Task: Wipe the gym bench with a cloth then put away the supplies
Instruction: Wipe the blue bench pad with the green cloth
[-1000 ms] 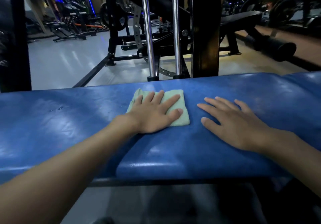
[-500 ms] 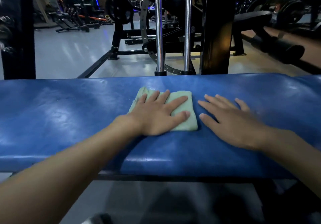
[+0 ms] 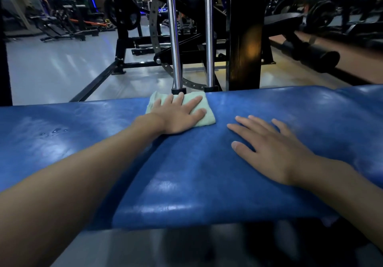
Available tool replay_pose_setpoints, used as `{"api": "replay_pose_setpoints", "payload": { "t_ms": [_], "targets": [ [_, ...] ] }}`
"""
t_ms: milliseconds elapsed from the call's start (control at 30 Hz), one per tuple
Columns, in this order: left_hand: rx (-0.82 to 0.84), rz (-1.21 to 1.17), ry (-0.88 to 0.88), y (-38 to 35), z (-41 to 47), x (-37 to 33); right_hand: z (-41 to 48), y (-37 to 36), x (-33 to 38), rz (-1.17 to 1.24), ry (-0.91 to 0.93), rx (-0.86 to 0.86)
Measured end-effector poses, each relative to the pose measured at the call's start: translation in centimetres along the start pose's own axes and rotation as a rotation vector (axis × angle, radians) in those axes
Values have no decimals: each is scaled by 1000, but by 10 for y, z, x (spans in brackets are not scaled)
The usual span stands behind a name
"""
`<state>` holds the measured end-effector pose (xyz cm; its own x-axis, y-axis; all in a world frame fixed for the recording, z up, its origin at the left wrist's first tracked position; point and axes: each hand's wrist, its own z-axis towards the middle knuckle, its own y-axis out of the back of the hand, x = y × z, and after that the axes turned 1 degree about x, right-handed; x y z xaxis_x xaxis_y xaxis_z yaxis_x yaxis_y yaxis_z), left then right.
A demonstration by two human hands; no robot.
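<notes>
A blue padded gym bench (image 3: 186, 173) runs across the view in front of me. A folded pale green cloth (image 3: 204, 119) lies at the bench's far edge. My left hand (image 3: 178, 115) presses flat on the cloth with fingers spread straight and covers most of it. My right hand (image 3: 269, 148) rests flat on the bare blue pad to the right of the cloth, fingers straight, holding nothing. A few water drops (image 3: 53, 131) sit on the pad at the left.
Just beyond the bench's far edge stand two chrome guide rods (image 3: 176, 38) and a black upright post (image 3: 244, 38) of a weight machine. A black roller pad (image 3: 315, 55) sticks out at the right. Grey gym floor (image 3: 51, 70) and more machines lie behind.
My left hand has pushed the cloth away from me, from the middle of the pad to its far edge. My right hand has stayed flat on the pad.
</notes>
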<state>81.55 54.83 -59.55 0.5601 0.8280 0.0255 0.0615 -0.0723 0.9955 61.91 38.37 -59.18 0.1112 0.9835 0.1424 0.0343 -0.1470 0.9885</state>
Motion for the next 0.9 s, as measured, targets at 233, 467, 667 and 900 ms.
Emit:
{"api": "replay_pose_setpoints", "payload": {
  "t_ms": [233,467,667,900],
  "targets": [
    [-13,8,-94,-7,-139,-19,-2,3,2,-5,-9,13],
    [18,-17,-79,-7,-165,-21,17,4,23,102,38,-74],
    [21,-41,-13,-3,-69,12,16,-10,24,23,37,-29],
    [25,-57,84,15,41,38,17,-9,25,15,27,-4]
  ]
}}
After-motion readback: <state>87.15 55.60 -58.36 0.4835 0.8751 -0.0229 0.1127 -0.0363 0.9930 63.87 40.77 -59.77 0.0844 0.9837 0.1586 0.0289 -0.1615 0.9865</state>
